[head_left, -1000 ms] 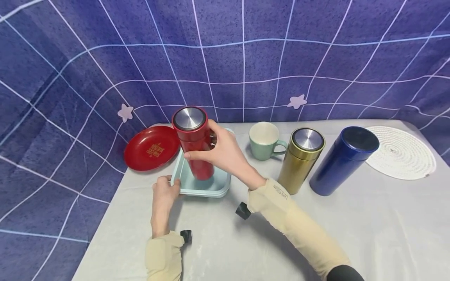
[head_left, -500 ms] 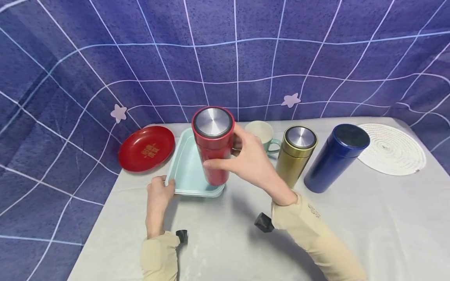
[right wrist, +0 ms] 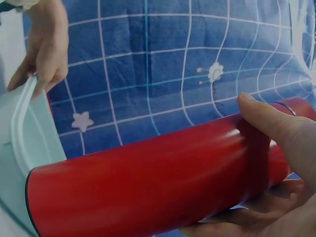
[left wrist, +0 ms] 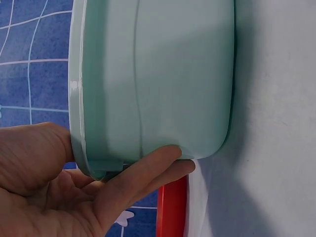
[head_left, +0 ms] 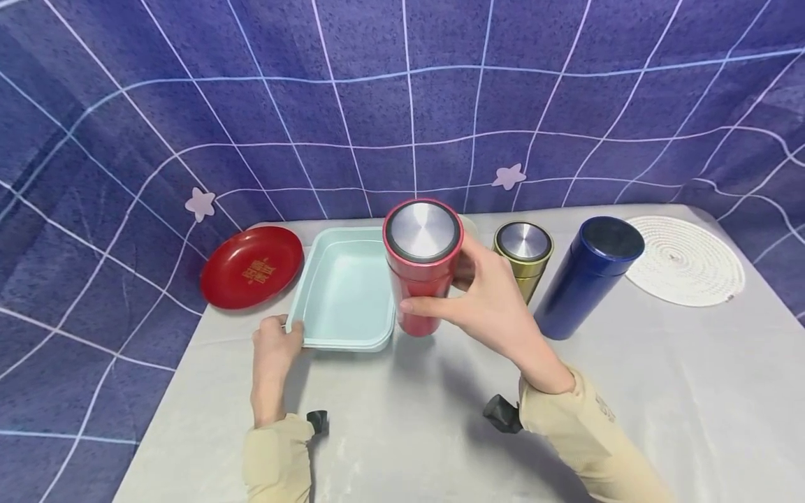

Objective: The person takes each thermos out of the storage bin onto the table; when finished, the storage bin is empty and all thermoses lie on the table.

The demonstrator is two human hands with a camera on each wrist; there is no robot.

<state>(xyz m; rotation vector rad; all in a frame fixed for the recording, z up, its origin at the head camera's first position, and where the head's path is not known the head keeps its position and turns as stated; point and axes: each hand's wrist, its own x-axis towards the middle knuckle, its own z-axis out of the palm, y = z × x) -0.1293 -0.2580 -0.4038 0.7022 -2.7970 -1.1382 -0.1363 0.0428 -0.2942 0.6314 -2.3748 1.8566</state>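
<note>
My right hand (head_left: 487,297) grips a red thermos flask (head_left: 423,279) with a silver-topped lid, thumb on the near side and fingers behind it. The flask is upright, just right of a pale blue-green rectangular tray (head_left: 342,346), and overlaps its right rim in the head view. My left hand (head_left: 275,347) pinches the tray's front left corner. In the left wrist view the thumb is at the rim of the tray (left wrist: 182,89) and the fingers lie along its outer wall. The right wrist view shows the red flask (right wrist: 148,177) lengthwise with the fingers wrapped round its upper part.
A red plate (head_left: 248,269) with gold characters lies left of the tray. Right of the flask stand a gold thermos (head_left: 525,248), partly hidden by my hand, and a blue thermos (head_left: 585,279). A white woven placemat (head_left: 685,262) lies farther right. A mug is mostly hidden behind the flask.
The right hand has carried the red flask rightward, from over the tray to beyond its right rim. The left hand keeps hold of the tray corner. The mug has become mostly hidden.
</note>
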